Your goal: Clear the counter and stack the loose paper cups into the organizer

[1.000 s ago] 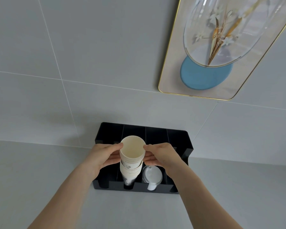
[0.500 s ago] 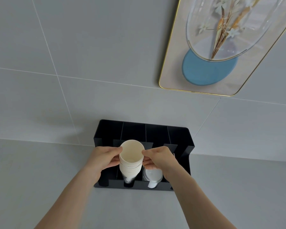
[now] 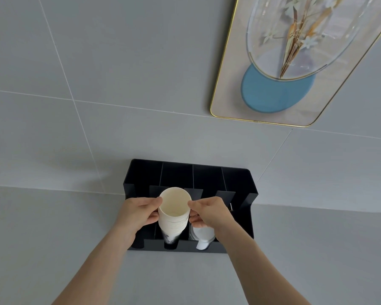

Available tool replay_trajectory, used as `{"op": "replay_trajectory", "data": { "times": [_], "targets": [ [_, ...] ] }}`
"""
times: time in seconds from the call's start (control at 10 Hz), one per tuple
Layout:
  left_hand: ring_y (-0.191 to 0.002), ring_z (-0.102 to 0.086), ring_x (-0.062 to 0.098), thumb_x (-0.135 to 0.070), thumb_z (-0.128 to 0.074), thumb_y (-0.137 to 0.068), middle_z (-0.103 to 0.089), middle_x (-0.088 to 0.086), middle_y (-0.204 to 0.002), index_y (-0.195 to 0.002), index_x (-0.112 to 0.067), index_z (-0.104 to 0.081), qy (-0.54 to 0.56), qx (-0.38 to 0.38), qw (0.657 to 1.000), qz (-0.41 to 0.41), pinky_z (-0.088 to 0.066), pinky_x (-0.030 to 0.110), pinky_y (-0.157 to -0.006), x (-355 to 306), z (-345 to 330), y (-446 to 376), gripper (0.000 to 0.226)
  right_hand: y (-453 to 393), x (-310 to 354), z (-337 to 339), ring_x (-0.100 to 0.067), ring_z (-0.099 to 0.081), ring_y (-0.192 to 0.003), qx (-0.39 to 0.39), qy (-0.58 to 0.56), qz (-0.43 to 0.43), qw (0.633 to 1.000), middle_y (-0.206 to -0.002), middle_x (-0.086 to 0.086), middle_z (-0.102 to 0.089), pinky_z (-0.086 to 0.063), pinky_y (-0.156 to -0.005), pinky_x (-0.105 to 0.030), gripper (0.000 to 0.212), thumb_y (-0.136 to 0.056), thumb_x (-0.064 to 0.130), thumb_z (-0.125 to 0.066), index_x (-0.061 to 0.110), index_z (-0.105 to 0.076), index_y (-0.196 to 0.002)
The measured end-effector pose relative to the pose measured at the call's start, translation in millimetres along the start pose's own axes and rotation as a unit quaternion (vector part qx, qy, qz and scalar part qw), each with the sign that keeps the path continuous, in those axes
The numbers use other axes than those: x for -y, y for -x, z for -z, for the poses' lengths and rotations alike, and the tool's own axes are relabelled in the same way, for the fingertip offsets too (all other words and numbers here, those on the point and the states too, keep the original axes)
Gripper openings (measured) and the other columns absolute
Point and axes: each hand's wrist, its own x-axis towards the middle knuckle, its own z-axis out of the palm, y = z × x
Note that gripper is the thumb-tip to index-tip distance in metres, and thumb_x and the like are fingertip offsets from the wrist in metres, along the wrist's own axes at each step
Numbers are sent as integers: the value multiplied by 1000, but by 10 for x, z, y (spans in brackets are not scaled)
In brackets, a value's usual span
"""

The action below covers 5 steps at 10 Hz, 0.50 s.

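A black organizer (image 3: 233, 183) with several slots stands on the grey counter against the wall. A stack of cream paper cups (image 3: 174, 216) sits in its second slot from the left, mouth up. My left hand (image 3: 139, 213) grips the stack's left side and my right hand (image 3: 209, 213) pinches its right side near the rim. The top cups are nested tightly together. In the slot to the right, white lids (image 3: 203, 238) show partly under my right hand.
A gold-framed picture (image 3: 295, 69) with a blue disc and a glass shape hangs on the tiled wall at upper right. Grey counter (image 3: 53, 249) spreads left, right and in front of the organizer.
The upper cups have slid down into the lower ones, so the stack is shorter and tighter. Both hands stayed on the stack.
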Motion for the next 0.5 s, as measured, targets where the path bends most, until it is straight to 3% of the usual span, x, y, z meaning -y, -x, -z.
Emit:
{"op": "replay_trajectory", "data": {
  "times": [0.1,0.2,0.3,0.4,0.5],
  "targets": [
    [-89,-76,24,-23,-75,-89,-78,10,-95,-103,-6,-77,-10,-6,1000,-8,-62,24,-69,15,3,-16,22,-8,-16,-7,-24,-78,-88,-4,13,15,1000,-90,-11,-81,-65,-83,-36,19,-93,27,-71,10,-80,-97],
    [-88,-75,23,-30,-73,-90,-78,8,-94,-106,-8,-77,-52,-17,998,-19,-62,32,-78,14,-4,-22,27,4,-29,-4,-17,-70,-73,-7,39,32,999,-88,-11,-79,-62,-75,-28,22,-93,29,-68,11,-80,-92],
    [-89,-73,19,-40,-65,-92,-76,0,-95,-105,-17,-77,-115,-21,993,-32,-61,37,-87,20,6,1,29,33,-72,17,-22,-58,-65,-23,83,69,994,-81,-21,-68,-51,-67,-29,41,-91,39,-65,-1,-74,-94],
    [-100,-68,13,-51,-58,-92,-75,-10,-106,-98,-34,-73,-205,-26,976,-67,-53,38,-97,-19,30,107,24,103,-87,59,-37,-58,-65,-63,148,120,980,-77,-26,-62,-42,-64,-32,47,-94,42,-63,-5,-64,-83],
    [-109,-62,13,-55,-58,-91,-69,-5,-123,-127,-24,-64,-270,-60,956,-98,-45,30,-92,-26,5,203,48,156,-191,124,-15,-56,-67,-89,237,169,953,-70,1,-59,-44,-68,-28,40,-94,44,-62,12,-60,-71]
  ]
}}
